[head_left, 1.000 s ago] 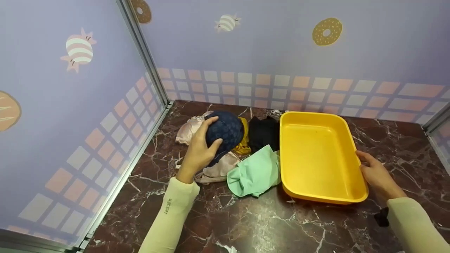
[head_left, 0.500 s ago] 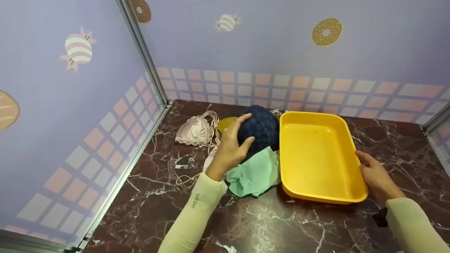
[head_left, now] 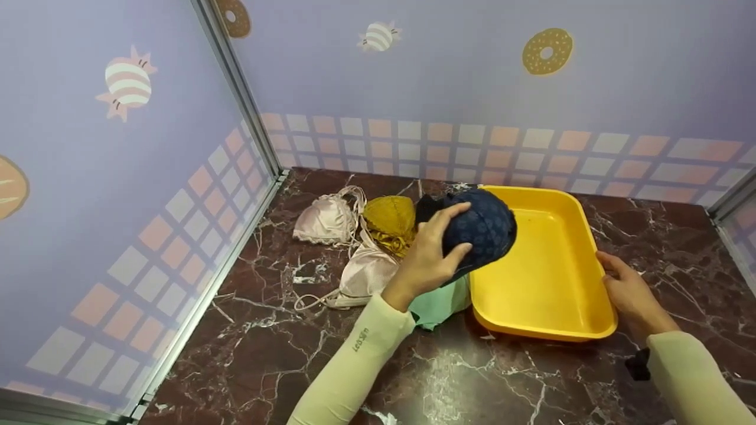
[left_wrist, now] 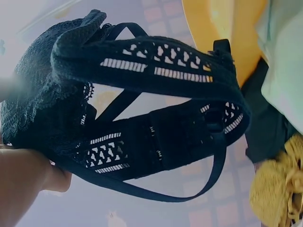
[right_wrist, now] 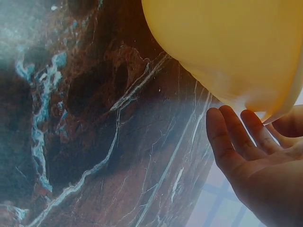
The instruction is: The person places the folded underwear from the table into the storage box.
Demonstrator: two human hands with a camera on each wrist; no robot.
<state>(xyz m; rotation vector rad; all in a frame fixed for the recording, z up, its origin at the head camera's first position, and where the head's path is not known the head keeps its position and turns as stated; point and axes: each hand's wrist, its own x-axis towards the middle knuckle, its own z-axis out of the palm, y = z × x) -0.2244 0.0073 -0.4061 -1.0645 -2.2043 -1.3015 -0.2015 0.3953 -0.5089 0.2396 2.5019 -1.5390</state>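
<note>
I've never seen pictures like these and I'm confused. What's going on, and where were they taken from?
There's no robot here, just a person's two bare hands. The wide pictures come from a camera worn on the head, looking forward and down. The other two come from wrist cameras, one on each arm, so you see each hand's work up close.

The left hand holds a navy bra. The right hand touches the side of a yellow tray. The tray sits on a dark marbled table, with pale pink underwear, a mustard garment, partly hidden black fabric and mint green cloth beside it.
</note>
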